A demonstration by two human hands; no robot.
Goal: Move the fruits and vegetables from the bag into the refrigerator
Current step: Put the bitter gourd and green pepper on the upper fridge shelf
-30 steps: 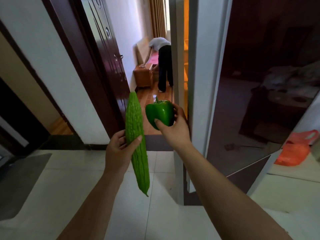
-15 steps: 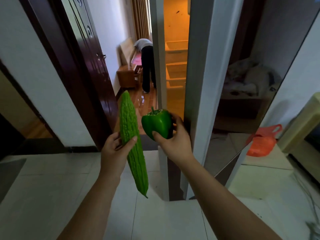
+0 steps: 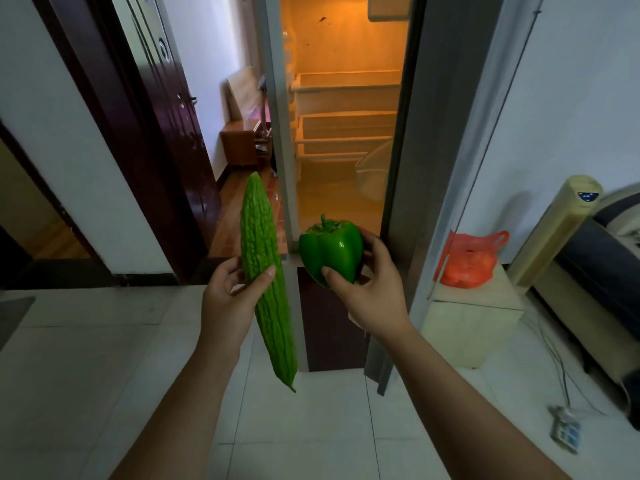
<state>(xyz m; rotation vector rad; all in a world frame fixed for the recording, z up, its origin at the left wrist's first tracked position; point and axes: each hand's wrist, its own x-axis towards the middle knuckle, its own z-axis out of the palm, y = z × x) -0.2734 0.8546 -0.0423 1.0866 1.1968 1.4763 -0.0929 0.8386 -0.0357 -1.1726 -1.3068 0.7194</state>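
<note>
My left hand [image 3: 230,299] grips a long, bumpy green bitter gourd [image 3: 265,271] around its middle and holds it almost upright. My right hand [image 3: 369,289] holds a glossy green bell pepper [image 3: 330,251], stem up, thumb on its front. Both are raised in front of the refrigerator [image 3: 346,133], whose compartment stands open, lit orange, with bare shelves and a white mesh basket [image 3: 372,171] inside. An orange plastic bag [image 3: 467,261] with produce in it sits on a pale box at the right.
The open refrigerator door [image 3: 436,168] stands on the right of the compartment. A dark wooden door [image 3: 162,133] and a doorway are on the left. A pale box [image 3: 474,323], a tower fan [image 3: 554,230] and a power strip [image 3: 566,429] with cables lie at the right.
The view has turned right and nearer to the refrigerator, so its lit shelves now show. Both hands keep their hold; the pepper now sits lower and farther from the gourd.
</note>
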